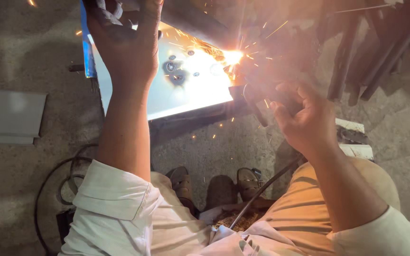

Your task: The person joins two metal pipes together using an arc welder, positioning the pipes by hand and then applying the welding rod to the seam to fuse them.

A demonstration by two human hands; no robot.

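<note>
Cable: black lead [262,189] ran up between the knees toward the right hand; judged limp and light, best left to trail free.
Feet: sandals [214,182] stood on the concrete floor [15,189], just below the work.
Right hand: right hand [304,118] was curled tight round the dark welding holder [257,97], fingers wrapped over its grip, tip pointed at the arc.
Holder: judged stiff, moderately light, hot near the tip; the insulated handle looked the only sane place to grasp it.
Arc: bright spot [232,57] with sparks flying, at the right edge of the sheet where it met a dark bar [200,23].
Sheet: pale metal sheet [186,90] lay flat in front of the knees, scorch marks near its middle. Judged rigid, thin, sharp at the edges and hot beside the weld; hold it at the far-left edge, well apart from the arc.
Left hand: left hand [129,42] was raised over the sheet's left part, fingers closed on something dark with a strip of pale cloth; what it was, I could not tell.
Left side: pale flat panels [10,116] stacked on the floor, well apart.
Far right: dark metal bars [376,52] lying in a heap.
</note>
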